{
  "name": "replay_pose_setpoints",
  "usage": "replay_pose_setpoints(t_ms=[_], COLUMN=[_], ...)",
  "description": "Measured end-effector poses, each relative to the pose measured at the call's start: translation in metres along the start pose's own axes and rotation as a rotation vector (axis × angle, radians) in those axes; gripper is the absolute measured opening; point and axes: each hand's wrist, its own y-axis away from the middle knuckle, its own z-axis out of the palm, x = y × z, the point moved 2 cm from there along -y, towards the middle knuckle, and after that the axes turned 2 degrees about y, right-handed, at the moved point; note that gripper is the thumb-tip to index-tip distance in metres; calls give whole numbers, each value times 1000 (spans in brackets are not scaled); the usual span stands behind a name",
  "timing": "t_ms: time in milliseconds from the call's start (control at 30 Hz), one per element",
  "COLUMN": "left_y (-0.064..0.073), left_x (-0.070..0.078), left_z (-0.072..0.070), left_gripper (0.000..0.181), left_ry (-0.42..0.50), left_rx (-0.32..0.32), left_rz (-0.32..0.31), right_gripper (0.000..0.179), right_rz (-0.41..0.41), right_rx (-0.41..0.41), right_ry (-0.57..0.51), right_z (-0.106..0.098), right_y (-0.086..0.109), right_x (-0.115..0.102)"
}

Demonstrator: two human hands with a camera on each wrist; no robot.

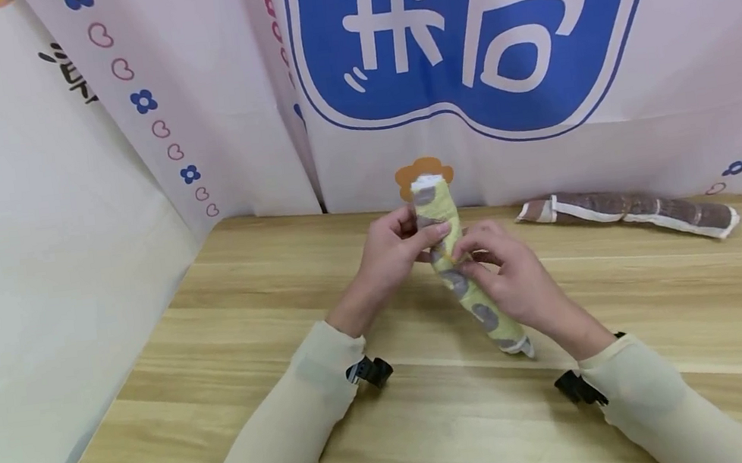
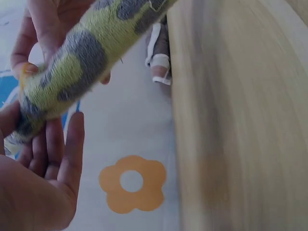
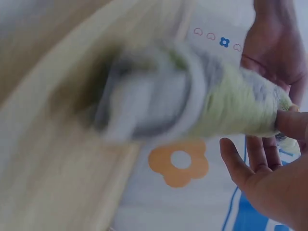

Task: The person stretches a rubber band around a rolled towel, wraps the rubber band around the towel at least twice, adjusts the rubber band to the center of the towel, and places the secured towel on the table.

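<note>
A rolled towel (image 1: 484, 316), yellow-green with grey spots, is held slanting above the table, its far end raised. My left hand (image 1: 390, 248) grips its upper part, thumb across the front. At the roll's middle, my right hand (image 1: 509, 273) has curled fingers and pinches a thin orange elastic band (image 1: 451, 258) against the towel. The left wrist view shows the same orange band (image 2: 22, 74) by the right fingertips, beside the spotted roll (image 2: 86, 57). The roll's near end (image 3: 149, 101) is blurred in the right wrist view; part of the band is hidden.
A brown rolled towel (image 1: 657, 212) with white edging lies at the table's back right, with a thin orange band around it. The wooden table (image 1: 434, 423) ends at a white printed cloth (image 1: 235, 125) hanging behind it.
</note>
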Motion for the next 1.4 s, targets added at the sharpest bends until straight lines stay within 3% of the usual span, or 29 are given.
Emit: replay_pose_setpoints(t_ms=[200,333,433,567,667,767,867,1067,1133,1300,1400], left_y=[4,6,7,9,11,13,14,15,15,13,11], left_x=[7,9,11,12,14,15,17,20,19,15,12], left_z=[5,6,7,9,10,12,14,15,15,14,12], left_gripper=[29,28,28,24,22,23,24,25,25,24,24], left_ry=[-100,-123,-142,-238,-307,-326,-342,-384,-389,-348,-273], left_rx=[72,100,114,167,213,226,216,217,218,190,148], left_rz=[11,-3,15,76,109,121,129,107,95,90,86], right_gripper=[30,29,23,13,22,30,26,20,22,30,35], right_rz=[-185,-182,-62,191,340,415,380,88,34,52,85], right_rx=[39,78,73,27,-5,-18,-14,-1,-3,-12,13], right_ry=[224,285,196,-40,-165,-197,-144,191,279,402,407], right_z=[1,2,3,4,4,2,2,4,4,7,7], right_y=[0,0,0,1,2,4,5,5,5,8,8], right_x=[-4,-7,-11,-16,-22,-26,-28,-31,-33,-36,-34])
